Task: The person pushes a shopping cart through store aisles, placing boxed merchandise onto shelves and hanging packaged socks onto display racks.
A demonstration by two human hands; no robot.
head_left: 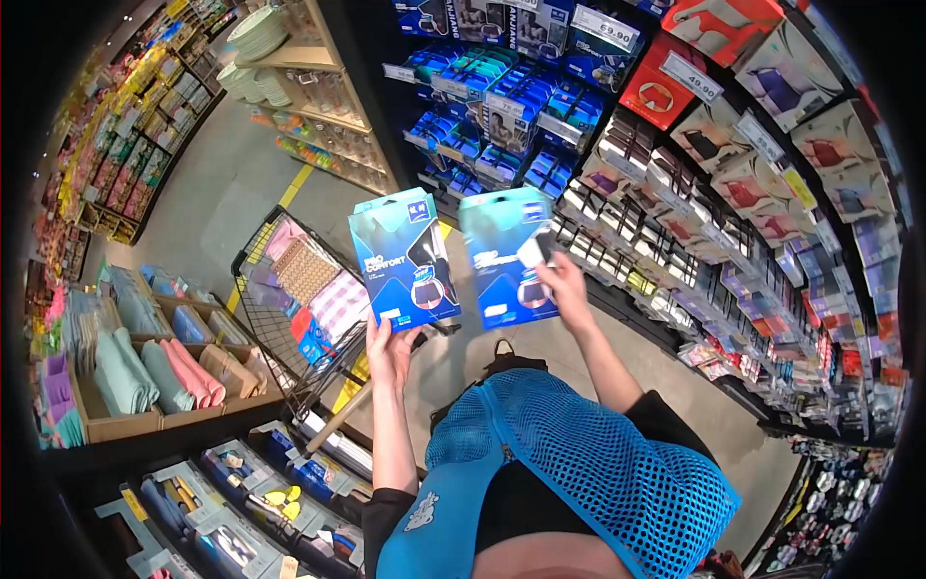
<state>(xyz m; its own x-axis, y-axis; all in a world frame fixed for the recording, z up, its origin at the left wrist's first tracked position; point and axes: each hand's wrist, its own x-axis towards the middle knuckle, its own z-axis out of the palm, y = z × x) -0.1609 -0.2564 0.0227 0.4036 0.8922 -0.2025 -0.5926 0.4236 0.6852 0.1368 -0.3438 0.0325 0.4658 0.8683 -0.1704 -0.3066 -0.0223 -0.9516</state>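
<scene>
In the head view, my left hand (390,352) grips the lower edge of a blue-and-teal underwear box (400,261) printed "PRO COMFORT". Beside it, a similar underwear box (497,280) is held by my right hand (564,289) at its right side, with the thumb over the front. A small gap separates the two boxes, and both fronts face me. The right box looks slightly blurred. Fingers behind each box are hidden.
A shopping cart (253,289) with folded textiles stands left of the boxes. Ahead, shelves hold blue boxes (521,92); packaged underwear (748,183) hangs on the right. A bin of folded cloths (125,372) and a tool display (231,502) are at left.
</scene>
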